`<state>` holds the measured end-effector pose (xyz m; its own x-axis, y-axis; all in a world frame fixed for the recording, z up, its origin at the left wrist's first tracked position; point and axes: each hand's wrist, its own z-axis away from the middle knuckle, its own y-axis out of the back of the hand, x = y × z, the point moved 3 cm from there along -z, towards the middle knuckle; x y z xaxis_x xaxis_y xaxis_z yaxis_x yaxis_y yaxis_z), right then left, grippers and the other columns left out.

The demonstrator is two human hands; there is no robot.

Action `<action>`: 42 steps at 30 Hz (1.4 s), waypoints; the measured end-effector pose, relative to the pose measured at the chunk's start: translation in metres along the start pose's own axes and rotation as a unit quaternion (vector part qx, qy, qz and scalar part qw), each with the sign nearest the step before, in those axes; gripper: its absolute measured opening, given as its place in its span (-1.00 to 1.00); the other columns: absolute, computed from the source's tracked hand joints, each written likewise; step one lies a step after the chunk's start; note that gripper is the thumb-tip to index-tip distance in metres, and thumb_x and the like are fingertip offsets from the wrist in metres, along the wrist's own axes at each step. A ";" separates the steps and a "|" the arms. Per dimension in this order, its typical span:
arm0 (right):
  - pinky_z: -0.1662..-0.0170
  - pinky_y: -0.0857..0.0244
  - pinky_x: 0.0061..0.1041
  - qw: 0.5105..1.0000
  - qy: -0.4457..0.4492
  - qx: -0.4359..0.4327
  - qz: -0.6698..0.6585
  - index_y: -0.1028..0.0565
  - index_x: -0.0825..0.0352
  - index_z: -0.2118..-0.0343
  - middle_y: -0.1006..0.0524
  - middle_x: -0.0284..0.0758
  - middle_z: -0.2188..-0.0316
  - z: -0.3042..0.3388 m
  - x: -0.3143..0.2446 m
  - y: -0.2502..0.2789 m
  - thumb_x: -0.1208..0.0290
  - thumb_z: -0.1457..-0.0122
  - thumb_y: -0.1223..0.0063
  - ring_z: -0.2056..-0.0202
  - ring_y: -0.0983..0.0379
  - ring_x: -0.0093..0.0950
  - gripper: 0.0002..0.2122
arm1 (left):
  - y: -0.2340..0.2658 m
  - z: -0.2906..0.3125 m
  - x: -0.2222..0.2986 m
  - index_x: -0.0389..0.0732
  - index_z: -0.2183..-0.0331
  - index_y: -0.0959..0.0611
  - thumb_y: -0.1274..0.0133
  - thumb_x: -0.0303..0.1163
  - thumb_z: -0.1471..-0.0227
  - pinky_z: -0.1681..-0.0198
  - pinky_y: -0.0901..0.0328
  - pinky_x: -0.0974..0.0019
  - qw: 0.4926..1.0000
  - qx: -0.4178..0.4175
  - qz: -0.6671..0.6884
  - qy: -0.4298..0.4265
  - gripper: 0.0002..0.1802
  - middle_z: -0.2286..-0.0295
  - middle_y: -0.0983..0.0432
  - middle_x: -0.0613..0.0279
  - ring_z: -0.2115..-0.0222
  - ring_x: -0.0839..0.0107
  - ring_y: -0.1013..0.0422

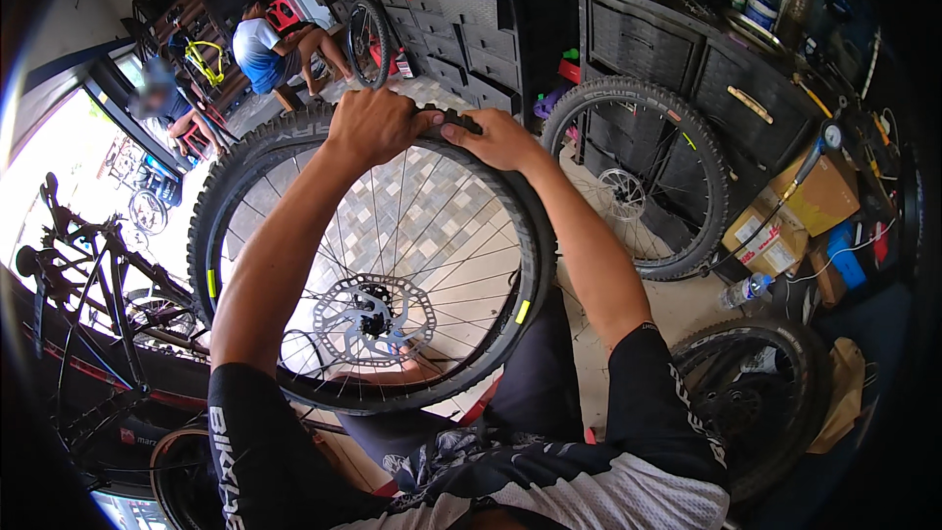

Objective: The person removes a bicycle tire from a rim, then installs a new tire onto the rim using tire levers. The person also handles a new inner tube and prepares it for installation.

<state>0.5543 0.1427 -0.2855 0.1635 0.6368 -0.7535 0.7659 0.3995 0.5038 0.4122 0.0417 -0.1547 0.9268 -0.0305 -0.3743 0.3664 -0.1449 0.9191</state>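
A bicycle wheel with a knobby black tire (203, 221) stands upright before me, its lower edge by my thighs. At the top of the tire, my left hand (375, 126) is closed over the tread. My right hand (496, 140) grips the same tire just to the right, the two thumbs almost meeting. Between them the tire looks pulled up and away from the rim, though the fingers on the far side are hidden. A silver brake disc (339, 319) sits at the hub, and thin spokes run out to the rim.
Another wheel (626, 194) leans against dark woven drawers (643, 44) at right. Cardboard boxes (770, 236), a plastic bottle (746, 291) and more tires (800, 334) lie nearby. A black bicycle frame (116, 285) stands at left. Two people sit at the back, one in blue and white (260, 54).
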 end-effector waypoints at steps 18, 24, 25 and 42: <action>0.08 -0.45 -0.17 0.989 -0.147 0.004 0.012 -0.71 0.25 0.25 -0.70 -0.10 0.33 -0.020 0.032 -0.047 -0.34 -0.15 -0.13 0.17 -0.66 -0.09 -0.39 | -0.046 -0.027 -0.016 -0.21 0.22 -0.78 -0.17 0.23 -0.11 0.01 -0.47 -0.02 0.996 -0.027 0.003 0.080 -0.37 0.19 -0.70 -0.06 0.11 -0.04 -0.63; 0.04 -0.46 -0.22 0.990 -0.137 -0.014 0.018 -0.72 0.19 0.20 -0.71 -0.13 0.29 -0.027 0.040 -0.056 -0.36 -0.15 -0.11 0.14 -0.66 -0.11 -0.39 | -0.049 -0.036 -0.022 -0.21 0.07 -0.73 -0.23 0.25 -0.04 -0.10 -0.42 -0.01 0.991 -0.099 0.027 0.087 -0.29 0.06 -0.66 -0.08 -0.03 0.02 -0.57; 0.03 -0.46 -0.24 0.994 -0.104 -0.010 -0.006 -0.73 0.17 0.18 -0.72 -0.14 0.27 -0.027 0.038 -0.058 -0.35 -0.16 -0.12 0.13 -0.66 -0.13 -0.41 | -0.048 -0.036 -0.023 -0.22 0.05 -0.71 -0.25 0.27 -0.02 -0.08 -0.43 -0.02 0.993 -0.084 0.026 0.080 -0.25 0.07 -0.67 -0.06 -0.02 0.01 -0.57; 0.11 -0.45 -0.28 1.000 0.009 -0.009 -0.024 -0.61 0.39 0.17 -0.63 -0.13 0.31 0.010 0.018 0.059 -0.35 -0.12 -0.24 0.22 -0.61 -0.25 -0.30 | -0.046 0.115 -0.305 -0.40 -0.14 -0.54 -0.21 0.21 -0.13 -0.20 -0.22 0.16 0.910 0.037 0.366 0.193 -0.12 -0.02 -0.52 -0.03 -0.09 0.20 -0.40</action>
<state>0.6089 0.1712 -0.2738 0.1151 0.6281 -0.7695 0.7609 0.4423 0.4748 0.1034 -0.0556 -0.0965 0.8851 0.2017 0.4195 -0.3545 -0.2920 0.8883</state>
